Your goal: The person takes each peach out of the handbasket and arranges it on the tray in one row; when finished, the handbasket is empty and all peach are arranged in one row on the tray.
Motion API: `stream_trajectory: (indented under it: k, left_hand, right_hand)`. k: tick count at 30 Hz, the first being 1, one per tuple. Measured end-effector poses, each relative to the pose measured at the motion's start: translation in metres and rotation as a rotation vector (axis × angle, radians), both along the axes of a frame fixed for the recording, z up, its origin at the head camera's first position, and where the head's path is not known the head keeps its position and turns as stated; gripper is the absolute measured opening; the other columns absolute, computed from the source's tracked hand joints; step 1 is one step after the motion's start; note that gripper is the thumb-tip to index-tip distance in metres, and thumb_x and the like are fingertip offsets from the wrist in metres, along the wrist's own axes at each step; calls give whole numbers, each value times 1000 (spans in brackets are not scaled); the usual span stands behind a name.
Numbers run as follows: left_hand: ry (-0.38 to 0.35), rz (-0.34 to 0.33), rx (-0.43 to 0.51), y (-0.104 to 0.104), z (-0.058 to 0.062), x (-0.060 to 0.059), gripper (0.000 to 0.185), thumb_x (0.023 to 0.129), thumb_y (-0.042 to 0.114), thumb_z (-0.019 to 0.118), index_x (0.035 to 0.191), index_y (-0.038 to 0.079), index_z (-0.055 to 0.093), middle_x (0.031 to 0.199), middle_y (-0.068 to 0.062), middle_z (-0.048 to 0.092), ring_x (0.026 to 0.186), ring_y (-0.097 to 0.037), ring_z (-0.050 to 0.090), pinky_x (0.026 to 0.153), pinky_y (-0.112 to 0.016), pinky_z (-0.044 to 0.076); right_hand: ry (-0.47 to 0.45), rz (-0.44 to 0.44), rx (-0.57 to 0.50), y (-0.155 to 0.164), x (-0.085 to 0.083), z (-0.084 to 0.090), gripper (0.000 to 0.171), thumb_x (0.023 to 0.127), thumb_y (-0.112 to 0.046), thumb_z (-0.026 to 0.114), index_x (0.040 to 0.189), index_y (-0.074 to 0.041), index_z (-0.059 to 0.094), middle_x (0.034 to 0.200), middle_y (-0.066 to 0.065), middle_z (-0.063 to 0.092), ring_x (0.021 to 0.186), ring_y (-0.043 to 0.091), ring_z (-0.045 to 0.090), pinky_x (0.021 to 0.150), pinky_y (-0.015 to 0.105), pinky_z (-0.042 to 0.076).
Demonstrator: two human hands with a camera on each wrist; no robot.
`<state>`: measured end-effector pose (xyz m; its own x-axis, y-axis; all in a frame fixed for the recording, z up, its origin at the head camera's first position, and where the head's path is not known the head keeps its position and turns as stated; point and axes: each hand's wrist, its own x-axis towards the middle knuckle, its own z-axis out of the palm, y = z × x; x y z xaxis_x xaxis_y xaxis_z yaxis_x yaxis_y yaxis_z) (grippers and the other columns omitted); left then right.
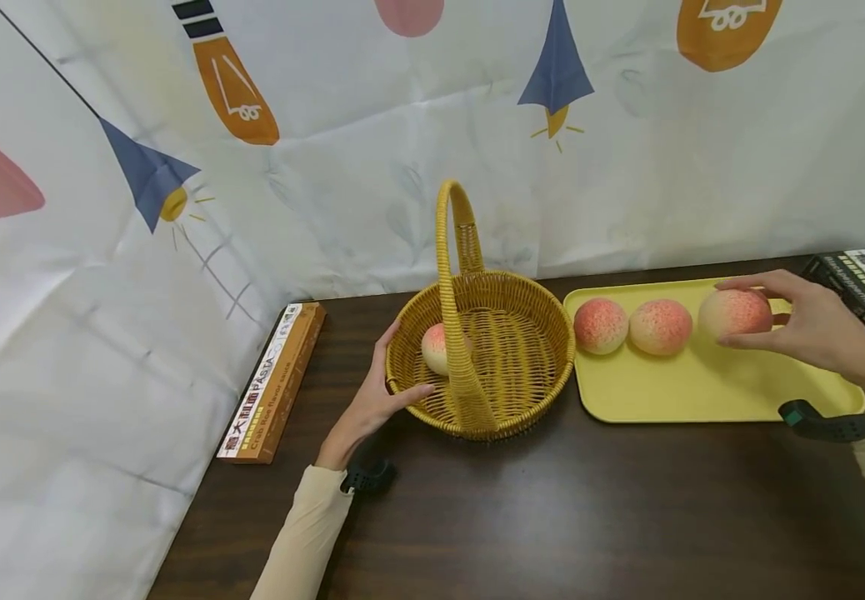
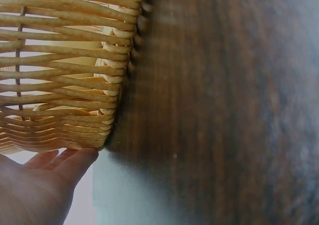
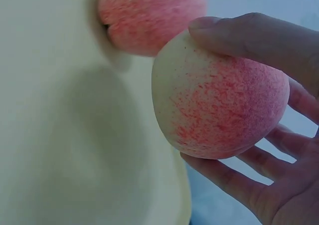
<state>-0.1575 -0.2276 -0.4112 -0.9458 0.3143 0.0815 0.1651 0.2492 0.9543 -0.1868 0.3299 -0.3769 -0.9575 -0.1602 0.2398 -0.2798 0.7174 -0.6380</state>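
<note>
- Our right hand [image 1: 815, 329] pinches the peach [image 1: 735, 313] above the yellow tray [image 1: 702, 387].
- Our left hand [image 1: 372, 400], fingers straight, braces the basket [image 1: 511, 367].
- We should lift clear of the neighbouring peaches [image 1: 631, 326].

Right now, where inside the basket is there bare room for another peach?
The basket floor right of the handle is bare. The left side holds one peach, with the left hand at that rim.

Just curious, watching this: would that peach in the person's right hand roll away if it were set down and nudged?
Probably: the peach looks round, and the yellow tray is flat and smooth. The right hand holds it with fingertips alone, so it seems light and firm.
</note>
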Motion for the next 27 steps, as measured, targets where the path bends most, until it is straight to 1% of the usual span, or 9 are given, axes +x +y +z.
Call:
stream_trajectory:
  k: [3,5,12,14,17,19,20,23,27]
  left_hand:
    - [-2,2,-8,0,-1,2,114,89,40,84,169,26,3,172,-11,12,154,-35,27,116,-59,33]
    - [-6,0,-8,-1,-1,2,114,90,39,83,169,25,2,172,-12,12,153,-36,27,116,-58,34]
    - [-13,2,9,0,-1,1,116,88,42,85,169,26,3,172,-11,11,153,-35,27,116,-59,33]
    - [-11,1,7,-1,-1,0,117,87,44,85,169,26,3,172,-11,10,153,-35,27,116,-59,33]
    - [-13,2,0,0,0,-1,117,87,44,85,169,27,3,172,-10,9,154,-35,26,116,-59,33]
    - [-16,0,0,0,1,-1,116,88,43,85,169,27,2,172,-11,10,153,-35,27,116,-59,33]
    - [-17,1,0,0,1,-1,116,88,43,84,169,26,2,172,-11,10,153,-35,27,116,-59,33]
    - [-16,0,0,-1,0,0,116,89,42,84,169,26,2,172,-11,10,153,-35,27,117,-59,32]
    - [-13,-2,1,-1,1,0,115,89,42,84,169,25,2,172,-11,10,154,-35,27,117,-59,32]
  right_hand:
    - [-4,28,33,2,-1,-11,71,70,-12,99,133,-4,67,130,15,57,92,-15,41,71,2,36]
    - [-16,32,47,2,-2,-16,71,70,-13,99,133,-4,66,132,21,57,91,-17,40,71,2,35]
    - [-49,39,38,3,-6,-23,71,73,-11,97,135,-1,64,137,22,52,100,-16,34,76,-3,31]
    - [-62,38,35,3,-6,-23,70,75,-11,96,136,0,63,139,22,51,107,-6,41,76,-2,30]
    - [-97,37,44,4,-6,-20,69,79,-14,94,138,-1,61,142,24,49,119,24,54,74,3,32]
    - [-116,39,54,4,-6,-18,69,80,-16,94,139,-1,61,143,27,48,120,48,52,73,7,32]
    - [-124,40,52,3,-6,-18,69,80,-18,93,139,-1,61,143,28,48,121,50,50,73,6,32]
    - [-108,44,38,1,-7,-18,68,79,-16,95,137,-2,63,141,24,51,120,25,50,75,3,33]
    - [-55,48,6,0,-9,-20,66,75,-12,96,133,-2,67,134,17,54,108,-5,39,77,-2,32]
